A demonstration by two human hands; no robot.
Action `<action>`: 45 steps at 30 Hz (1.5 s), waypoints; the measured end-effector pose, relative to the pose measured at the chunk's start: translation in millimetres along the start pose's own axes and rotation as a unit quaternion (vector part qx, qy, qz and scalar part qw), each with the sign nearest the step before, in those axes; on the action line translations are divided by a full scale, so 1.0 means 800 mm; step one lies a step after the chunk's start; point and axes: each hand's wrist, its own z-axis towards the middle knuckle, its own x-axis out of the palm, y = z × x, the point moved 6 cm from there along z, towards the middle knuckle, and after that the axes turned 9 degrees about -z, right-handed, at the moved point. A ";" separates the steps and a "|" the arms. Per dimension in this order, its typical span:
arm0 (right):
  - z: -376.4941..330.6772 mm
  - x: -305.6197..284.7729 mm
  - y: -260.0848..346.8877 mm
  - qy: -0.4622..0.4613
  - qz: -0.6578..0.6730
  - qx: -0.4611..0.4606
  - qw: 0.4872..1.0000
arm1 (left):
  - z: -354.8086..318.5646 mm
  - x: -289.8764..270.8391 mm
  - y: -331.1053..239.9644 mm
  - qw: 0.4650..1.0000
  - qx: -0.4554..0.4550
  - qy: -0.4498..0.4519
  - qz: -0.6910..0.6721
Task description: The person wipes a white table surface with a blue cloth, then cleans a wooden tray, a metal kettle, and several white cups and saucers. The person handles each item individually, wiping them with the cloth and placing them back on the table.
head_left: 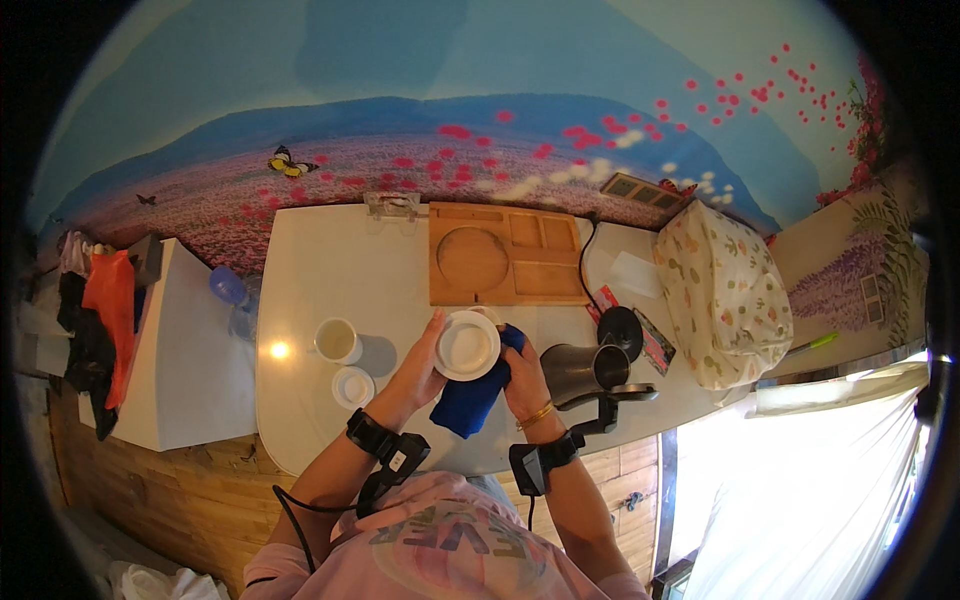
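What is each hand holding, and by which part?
Left hand: round white vessel, by its left side. Right hand: blue cloth, by its upper part.

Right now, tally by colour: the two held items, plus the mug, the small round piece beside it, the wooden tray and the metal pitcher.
White: 3 (held round piece, mug, small round piece)
Blue: 1 (held cloth)
Brown: 1 (wooden tray)
Grey: 1 (metal pitcher)
Total: 6
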 end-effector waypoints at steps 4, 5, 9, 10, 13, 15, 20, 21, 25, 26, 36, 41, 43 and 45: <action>-0.006 -0.004 0.012 -0.015 -0.033 0.021 0.999 | 0.000 -0.008 -0.015 0.999 0.021 -0.009 -0.034; -0.008 -0.006 0.014 -0.019 -0.042 0.032 0.998 | 0.001 -0.010 -0.019 0.999 0.027 -0.018 -0.036; -0.012 -0.010 0.027 -0.024 -0.057 0.008 0.998 | 0.000 -0.013 -0.032 0.997 0.048 -0.008 -0.062; -0.012 -0.012 0.028 -0.032 -0.067 0.000 0.997 | 0.000 -0.016 -0.035 0.996 0.055 -0.025 -0.061; -0.011 -0.015 0.034 -0.033 -0.100 -0.052 0.993 | 0.001 -0.020 -0.044 0.995 0.074 -0.033 -0.066; -0.009 -0.016 0.039 -0.027 -0.137 -0.091 0.986 | 0.002 -0.022 -0.046 0.993 0.075 -0.042 -0.083; -0.015 -0.024 0.053 -0.059 -0.323 -0.127 0.936 | 0.003 -0.029 -0.042 0.992 0.068 -0.046 -0.093; -0.017 -0.025 0.056 -0.075 -0.367 -0.128 0.918 | 0.003 -0.030 -0.041 0.992 0.072 -0.035 -0.096; -0.027 -0.018 0.062 -0.089 -0.334 -0.175 0.922 | 0.004 -0.045 -0.031 0.991 0.041 -0.089 -0.090; -0.028 -0.015 0.060 -0.087 -0.315 -0.186 0.927 | 0.003 -0.045 -0.027 0.993 0.016 -0.082 -0.087; -0.036 0.005 0.047 0.030 -0.284 -0.232 0.930 | -0.017 -0.055 -0.017 0.992 0.003 -0.114 -0.058; -0.036 0.033 0.041 0.105 -0.147 -0.203 0.962 | -0.014 -0.047 0.005 0.994 -0.042 -0.095 -0.043; -0.034 0.034 0.034 0.099 -0.122 -0.152 0.976 | -0.014 -0.045 0.011 0.993 -0.062 -0.097 -0.037; -0.033 0.028 0.026 0.066 -0.121 -0.103 0.985 | -0.015 -0.043 0.014 0.992 -0.071 -0.095 -0.033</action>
